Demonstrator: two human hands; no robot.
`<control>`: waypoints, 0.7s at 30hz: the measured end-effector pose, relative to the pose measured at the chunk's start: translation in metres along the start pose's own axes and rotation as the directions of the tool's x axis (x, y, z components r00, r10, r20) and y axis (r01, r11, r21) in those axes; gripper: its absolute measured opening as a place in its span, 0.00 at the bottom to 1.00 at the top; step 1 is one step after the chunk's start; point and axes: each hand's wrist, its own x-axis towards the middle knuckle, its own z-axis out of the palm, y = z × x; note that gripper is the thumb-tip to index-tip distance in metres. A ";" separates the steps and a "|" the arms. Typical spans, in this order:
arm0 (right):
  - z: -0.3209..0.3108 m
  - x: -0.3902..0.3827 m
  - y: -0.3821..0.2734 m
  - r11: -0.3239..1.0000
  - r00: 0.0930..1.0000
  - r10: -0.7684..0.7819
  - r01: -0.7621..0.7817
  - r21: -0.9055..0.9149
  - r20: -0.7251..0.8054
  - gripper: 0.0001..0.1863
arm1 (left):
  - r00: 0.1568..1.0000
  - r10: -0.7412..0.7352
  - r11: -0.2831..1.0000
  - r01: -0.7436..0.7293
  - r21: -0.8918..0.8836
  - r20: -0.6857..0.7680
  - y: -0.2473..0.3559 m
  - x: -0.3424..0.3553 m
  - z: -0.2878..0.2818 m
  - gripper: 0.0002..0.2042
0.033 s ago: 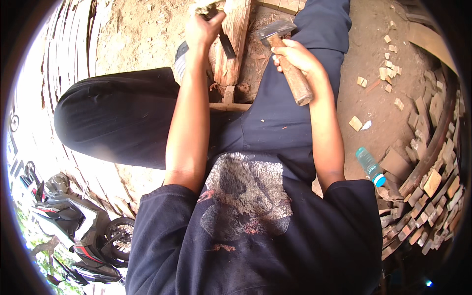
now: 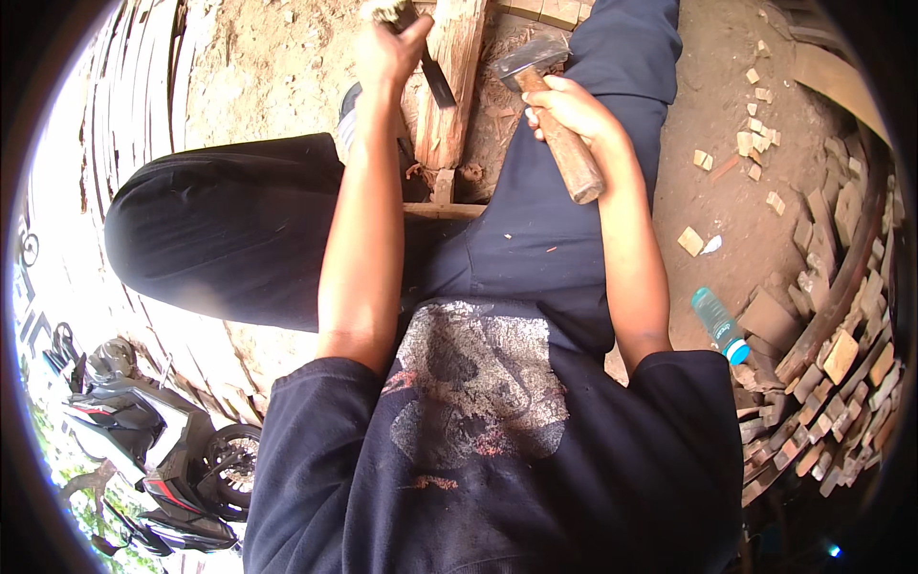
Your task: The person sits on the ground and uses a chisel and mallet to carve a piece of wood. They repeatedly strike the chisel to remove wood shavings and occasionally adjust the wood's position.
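My left hand [image 2: 384, 57] is closed around a chisel [image 2: 437, 82]. Its dark flat blade slants down to the right over a wooden beam [image 2: 449, 134], and its pale, frayed top sticks out above my fist. Whether the blade tip touches the beam I cannot tell. In my right hand [image 2: 585, 113] is a hammer [image 2: 568, 158], gripped high on its wooden handle just under the dark metal head. The hammer is held over my right leg, its handle end toward me. Beam and chisel lie between my spread legs, the left one bent.
Small wood offcuts [image 2: 746, 143] are scattered on the dirt floor at right. A teal bottle [image 2: 717, 320] lies beside a large stack of wood pieces [image 2: 832, 411]. A motorcycle [image 2: 163, 440] stands at lower left, and long wooden strips [image 2: 143, 86] line the left side.
My left hand with the chisel has shifted slightly up and left. The hammer in my right hand has moved slightly left.
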 end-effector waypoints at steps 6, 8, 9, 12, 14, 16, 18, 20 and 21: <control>-0.005 0.024 -0.003 0.971 0.995 0.049 -0.068 -0.229 -0.088 0.12 | 0.951 0.293 0.884 -0.308 -0.350 -0.097 0.078 0.026 -0.031 0.21; 0.006 0.027 -0.004 0.955 0.993 0.103 -0.117 -0.273 -0.064 0.13 | 0.934 0.328 0.871 -0.357 -0.338 -0.142 0.079 0.037 -0.039 0.22; 0.009 0.026 -0.006 0.944 0.992 0.104 -0.122 -0.305 -0.074 0.13 | 0.932 0.344 0.856 -0.362 -0.370 -0.117 0.080 0.047 -0.033 0.22; 0.003 0.036 0.001 0.928 0.984 0.177 -0.179 -0.328 -0.036 0.13 | 0.915 0.394 0.826 -0.392 -0.404 -0.084 0.090 0.072 -0.020 0.23; 0.001 0.039 0.004 0.935 0.980 0.182 -0.198 -0.293 -0.082 0.12 | 0.911 0.397 0.849 -0.411 -0.331 -0.113 0.095 0.079 -0.016 0.24; -0.002 0.040 0.005 0.939 0.975 0.196 -0.217 -0.268 -0.102 0.11 | 0.916 0.396 0.843 -0.388 -0.373 -0.060 0.092 0.086 -0.011 0.24; -0.005 0.039 0.003 0.938 0.970 0.221 -0.239 -0.253 -0.099 0.10 | 0.926 0.376 0.867 -0.369 -0.335 -0.047 0.093 0.087 -0.007 0.24; -0.001 0.033 -0.001 0.966 0.978 0.198 -0.206 -0.156 -0.062 0.09 | 0.912 0.402 0.777 -0.390 -0.494 -0.088 0.083 0.096 0.008 0.23; -0.001 0.029 -0.004 0.976 0.981 0.187 -0.191 -0.105 -0.047 0.09 | 0.914 0.397 0.790 -0.385 -0.477 -0.080 0.082 0.099 0.010 0.22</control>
